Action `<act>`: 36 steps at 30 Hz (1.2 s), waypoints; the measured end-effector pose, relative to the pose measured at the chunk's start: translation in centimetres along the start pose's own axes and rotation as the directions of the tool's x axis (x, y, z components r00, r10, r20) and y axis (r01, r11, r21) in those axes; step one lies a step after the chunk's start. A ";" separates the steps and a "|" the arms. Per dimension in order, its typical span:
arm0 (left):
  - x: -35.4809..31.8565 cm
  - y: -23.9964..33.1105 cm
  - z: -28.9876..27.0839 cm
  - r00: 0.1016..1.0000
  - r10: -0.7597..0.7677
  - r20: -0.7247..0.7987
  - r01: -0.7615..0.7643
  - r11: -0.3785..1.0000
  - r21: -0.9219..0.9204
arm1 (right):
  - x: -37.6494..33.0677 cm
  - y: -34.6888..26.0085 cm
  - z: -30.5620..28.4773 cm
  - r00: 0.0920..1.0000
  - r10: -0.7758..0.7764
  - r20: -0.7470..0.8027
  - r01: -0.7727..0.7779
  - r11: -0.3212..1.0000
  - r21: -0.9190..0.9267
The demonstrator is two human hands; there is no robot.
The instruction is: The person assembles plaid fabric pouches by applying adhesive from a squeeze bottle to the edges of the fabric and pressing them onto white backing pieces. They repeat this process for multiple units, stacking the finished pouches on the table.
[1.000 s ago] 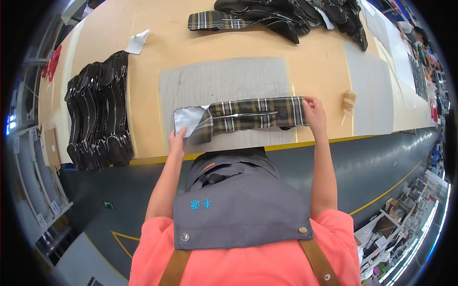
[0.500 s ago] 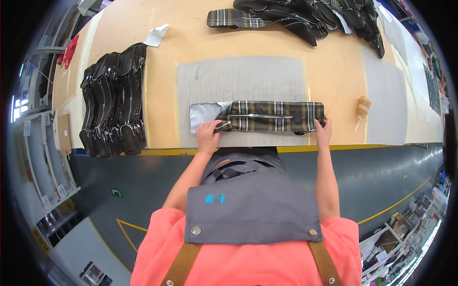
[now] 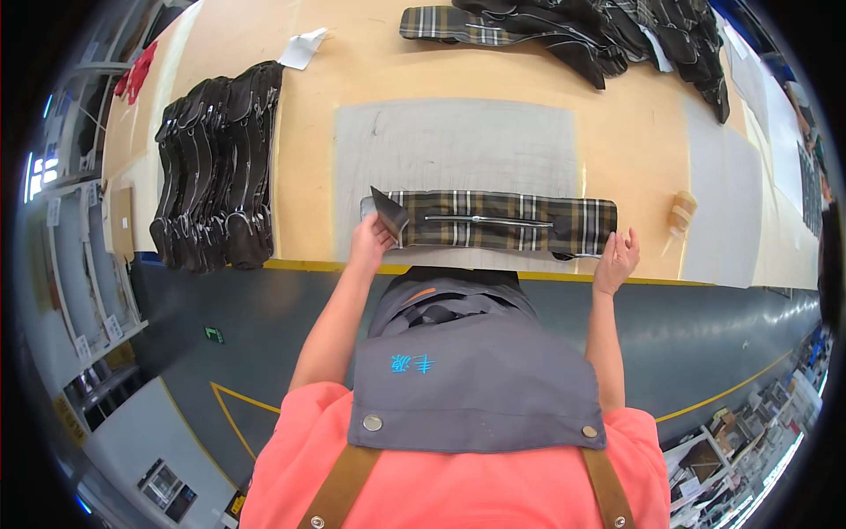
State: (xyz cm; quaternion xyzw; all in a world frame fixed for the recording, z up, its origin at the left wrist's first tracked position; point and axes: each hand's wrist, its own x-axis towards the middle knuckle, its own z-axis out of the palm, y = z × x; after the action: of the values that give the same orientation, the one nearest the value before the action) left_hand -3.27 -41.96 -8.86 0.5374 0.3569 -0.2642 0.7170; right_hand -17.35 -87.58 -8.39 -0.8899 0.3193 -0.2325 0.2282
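Note:
A long plaid fabric piece (image 3: pixel 511 231) in black, tan and white lies flat at the near side of the table, with a silver zipper (image 3: pixel 489 220) running along its middle. At its left end, my left hand (image 3: pixel 370 242) is closed on the turned-up end, where a dark corner stands up from the table and a bit of silvery backing shows. Beside the right end rests my right hand (image 3: pixel 619 263), fingers apart and the thumb side near the fabric's edge. Whether that hand touches the fabric is hard to make out.
Under the fabric is a grey mat (image 3: pixel 458 132). Black zippered pieces (image 3: pixel 216 167) are stacked at the left; more plaid and black pieces (image 3: pixel 564 40) pile up at the far right. A small glue-type bottle (image 3: pixel 680 214) lies right. White paper (image 3: pixel 303 48) sits far left.
The silvery left end is now mostly covered, as my left hand has brought the plaid over it and lifted a corner. My right hand's fingers have loosened from the right end and spread.

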 end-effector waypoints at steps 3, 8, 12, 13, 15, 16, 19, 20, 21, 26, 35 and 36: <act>-0.8 1.4 0.7 0.994 -0.067 -0.089 0.053 0.987 -0.153 | 0.2 -2.7 -1.0 0.999 -0.038 -0.016 0.039 0.993 0.112; -1.6 0.9 3.2 0.912 0.370 -0.178 -0.261 0.857 0.444 | 0.0 -6.5 -1.5 0.982 0.171 0.075 -0.184 0.959 0.214; 1.4 -1.1 0.1 0.874 0.441 -0.203 -0.329 0.846 0.420 | 0.8 -7.7 -2.3 0.997 0.074 0.018 -0.076 0.987 0.145; 0.6 -0.7 0.8 0.863 0.479 -0.160 -0.365 0.810 0.459 | 0.6 -7.7 -2.5 0.996 -0.082 -0.033 0.083 0.997 0.003; -1.3 0.5 1.8 0.830 0.552 -0.079 -0.433 0.729 0.530 | 0.4 -9.9 -2.9 0.938 -0.344 -0.046 0.330 0.924 -0.192; -1.8 0.8 2.3 0.814 0.581 -0.001 -0.485 0.681 0.549 | 0.0 -11.5 -2.6 0.930 -0.367 0.005 0.363 0.917 -0.166; -2.5 0.5 4.8 0.753 0.622 0.216 -0.626 0.576 0.525 | -1.9 -14.7 0.8 0.931 -0.350 0.104 0.345 0.937 0.063; -3.8 0.9 6.6 0.752 0.608 0.255 -0.638 0.573 0.515 | -3.1 -15.8 2.3 0.963 -0.202 0.178 0.163 0.963 0.212; -4.2 0.6 7.8 0.740 0.602 0.300 -0.652 0.532 0.540 | -3.7 -16.4 3.8 0.962 -0.171 0.214 0.110 0.957 0.268; -1.8 -3.7 11.5 0.657 0.600 0.456 -0.731 0.359 0.581 | -6.3 -14.5 9.1 0.933 -0.208 0.294 0.093 0.928 0.361; -1.4 -3.4 12.5 0.775 0.244 0.583 -0.626 0.428 0.652 | -0.1 -13.3 8.1 0.853 -0.089 0.513 -0.125 0.921 0.368; -1.7 -3.3 12.5 0.774 0.243 0.584 -0.627 0.416 0.659 | 2.5 -13.4 8.3 0.881 -0.105 0.462 -0.104 0.908 0.405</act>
State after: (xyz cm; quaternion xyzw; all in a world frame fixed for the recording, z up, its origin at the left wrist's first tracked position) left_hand -3.92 -54.91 -7.35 0.8168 -0.1228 -0.3023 0.4758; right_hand -4.82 -77.84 -6.85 -0.8498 0.1960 -0.0712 0.4842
